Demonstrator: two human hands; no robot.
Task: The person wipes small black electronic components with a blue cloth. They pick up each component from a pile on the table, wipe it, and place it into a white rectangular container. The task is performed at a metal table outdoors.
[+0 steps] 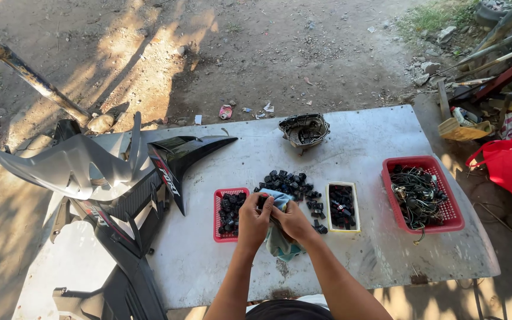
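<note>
Wiping a small black part (262, 202) with a cloth (280, 237) looks like the step in hand, near the tabletop (208, 261) middle. At nine o'clock lie glossy, angular fairings (120, 178), grey and black plastic. Just left of the hands sits a small red mesh basket (217, 222) of black parts. The left hand (255, 220) has its grip clenched around the part; the right hand (293, 220) has its grip closed on the soft, crumpled blue-green cloth against it. A loose pile (291, 184) of blocky black parts lies at twelve o'clock, a dark metal cover (304, 130) beyond. At three o'clock: a white tray (342, 207), then a larger red basket (420, 195) of tangled wires. My judgement: the next move calls for turning the part inside the cloth.
</note>
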